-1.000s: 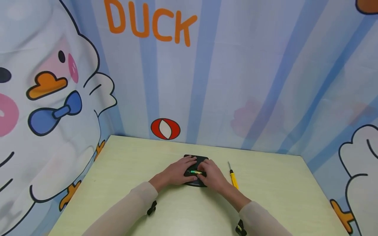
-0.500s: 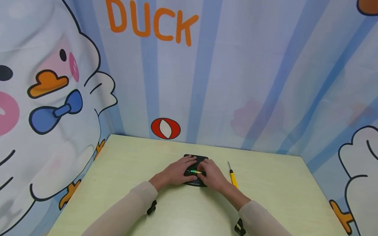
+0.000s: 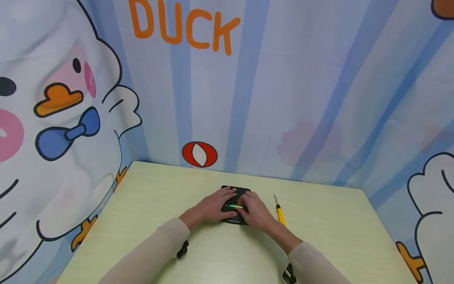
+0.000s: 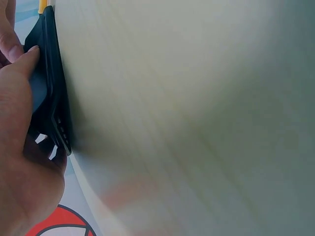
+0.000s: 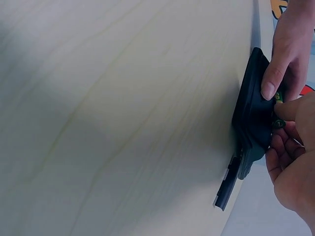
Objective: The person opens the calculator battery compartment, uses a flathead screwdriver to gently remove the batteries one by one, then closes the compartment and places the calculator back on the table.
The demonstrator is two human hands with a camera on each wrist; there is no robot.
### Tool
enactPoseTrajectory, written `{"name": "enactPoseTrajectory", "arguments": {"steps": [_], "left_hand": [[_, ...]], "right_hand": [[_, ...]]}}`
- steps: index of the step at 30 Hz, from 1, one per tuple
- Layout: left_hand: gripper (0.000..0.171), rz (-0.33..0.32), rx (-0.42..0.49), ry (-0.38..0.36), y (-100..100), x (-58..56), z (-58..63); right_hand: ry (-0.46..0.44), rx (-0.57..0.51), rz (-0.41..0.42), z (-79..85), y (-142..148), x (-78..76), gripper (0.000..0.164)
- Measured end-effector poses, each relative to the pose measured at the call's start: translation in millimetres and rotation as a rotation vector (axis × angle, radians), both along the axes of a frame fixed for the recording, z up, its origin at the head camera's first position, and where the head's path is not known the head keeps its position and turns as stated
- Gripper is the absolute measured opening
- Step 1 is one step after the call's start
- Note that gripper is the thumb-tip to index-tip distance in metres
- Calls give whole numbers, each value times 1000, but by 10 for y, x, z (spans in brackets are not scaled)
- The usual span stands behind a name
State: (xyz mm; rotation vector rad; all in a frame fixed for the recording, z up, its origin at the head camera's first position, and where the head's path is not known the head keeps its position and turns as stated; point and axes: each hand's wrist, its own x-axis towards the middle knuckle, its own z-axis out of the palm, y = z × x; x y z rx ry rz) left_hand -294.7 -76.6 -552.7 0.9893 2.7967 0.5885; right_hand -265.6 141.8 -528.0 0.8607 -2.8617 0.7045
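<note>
A black flat-bodied device (image 3: pixel 242 191) lies on the table, partly covered by both hands. My left hand (image 3: pixel 217 205) rests on its left side with the fingers stretched across the top. In the right wrist view, the left thumb (image 5: pixel 270 84) presses on the black body. My right hand (image 3: pixel 256 212) pinches a green and gold battery (image 3: pixel 234 206) between thumb and fingers, right over the device. The battery's round green end (image 5: pixel 279 123) shows at my right fingertips. Part of the battery is hidden behind the fingers.
A screwdriver with a yellow handle (image 3: pixel 281 216) lies on the pale table (image 3: pixel 333 228), right of the right hand. A narrow black strip (image 5: pixel 227 184) sticks out beside the device. A duck-printed cloth (image 3: pixel 283 98) stands behind the table.
The head view has shifted very slightly. Both hands, the device and the battery keep nearly the same places; the battery shows only a tiny change in its gleam.
</note>
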Motion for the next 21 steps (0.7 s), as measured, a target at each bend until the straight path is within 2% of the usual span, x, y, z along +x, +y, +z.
{"name": "enactPoseTrajectory", "arguments": {"steps": [9, 21], "left_hand": [[78, 8, 13, -4, -3, 11, -7], [80, 13, -2, 3, -5, -10, -44]], "right_hand": [[-41, -61, -35, 40, 28, 34, 11], [-25, -114, -51, 9, 123, 35, 11]]}}
